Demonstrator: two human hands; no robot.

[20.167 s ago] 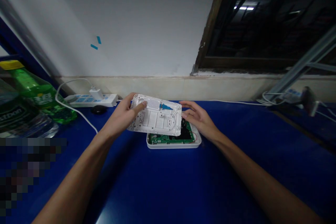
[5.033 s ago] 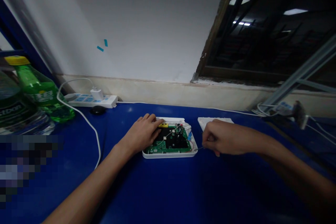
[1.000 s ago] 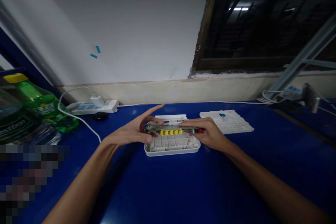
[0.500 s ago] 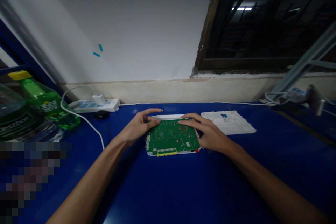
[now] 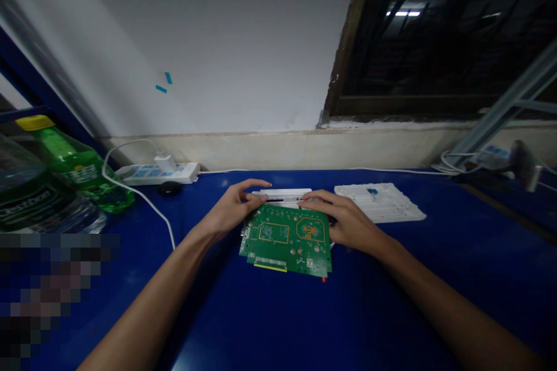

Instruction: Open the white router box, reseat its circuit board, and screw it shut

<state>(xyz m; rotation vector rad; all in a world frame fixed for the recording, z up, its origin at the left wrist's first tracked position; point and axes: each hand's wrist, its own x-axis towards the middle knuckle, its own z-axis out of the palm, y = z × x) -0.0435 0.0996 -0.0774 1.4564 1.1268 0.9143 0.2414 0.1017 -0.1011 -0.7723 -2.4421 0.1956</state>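
Observation:
A green circuit board (image 5: 289, 243) lies tilted toward me over the near side of a white plastic casing (image 5: 285, 193), whose far edge shows behind it. The board has a yellow-edged connector (image 5: 270, 265) and a small red part (image 5: 324, 279) along its near edge. My left hand (image 5: 232, 208) is curled at the casing's left end, its thumb at the board's far left corner. At the right end, my right hand (image 5: 342, 217) has its fingertips by the board's far edge and its palm beside the casing. Its lower fingers are hidden.
A rough-edged white panel (image 5: 378, 203) lies right of my right hand. On the left, a power strip (image 5: 187, 173) with a plugged-in charger, a black mouse-like object (image 5: 169, 188), a white cable (image 5: 152, 208) and green bottles (image 5: 82, 168) stand on the blue table (image 5: 278, 324).
The circuit board has slid toward me and tipped, its near edge now past the casing. More of the casing's far part is exposed. Both hands have stayed nearly in place.

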